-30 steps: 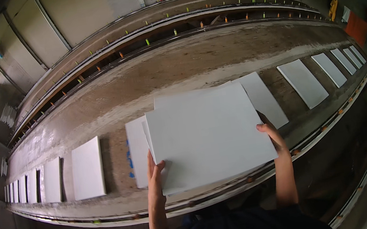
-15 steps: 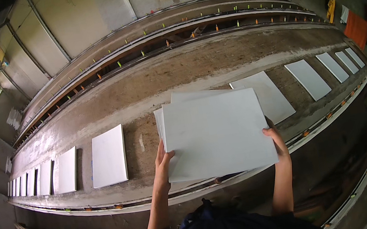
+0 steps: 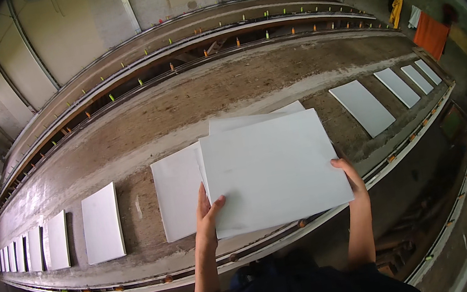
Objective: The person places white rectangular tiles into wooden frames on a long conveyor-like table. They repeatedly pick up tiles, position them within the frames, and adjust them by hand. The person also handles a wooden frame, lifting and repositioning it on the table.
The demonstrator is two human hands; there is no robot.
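Observation:
Both hands hold a white rectangular sheet [image 3: 270,170] by its left and right edges, above the near edge of a long table. Whether it is one sheet or several together I cannot tell. My left hand [image 3: 210,213] has its thumb on top and its fingers partly hidden at the side. My right hand [image 3: 350,177] pinches the other side, thumb on top, fingers hidden beneath. Just left of the held sheet, a similar white sheet [image 3: 179,196] lies on the table, partly covered from view. Another pale sheet [image 3: 242,122] shows behind the held one.
The long brown table [image 3: 151,119] carries more white sheets in a row, such as one sheet [image 3: 102,224] to the left and another [image 3: 362,107] to the right. Parallel rails with orange and green pegs [image 3: 238,42] run behind. An orange cloth [image 3: 430,35] hangs at the far right.
My view has shifted right, so the row of sheets sits further left. A lying sheet left of my hands now shows. Both hands keep their grip on the held sheet.

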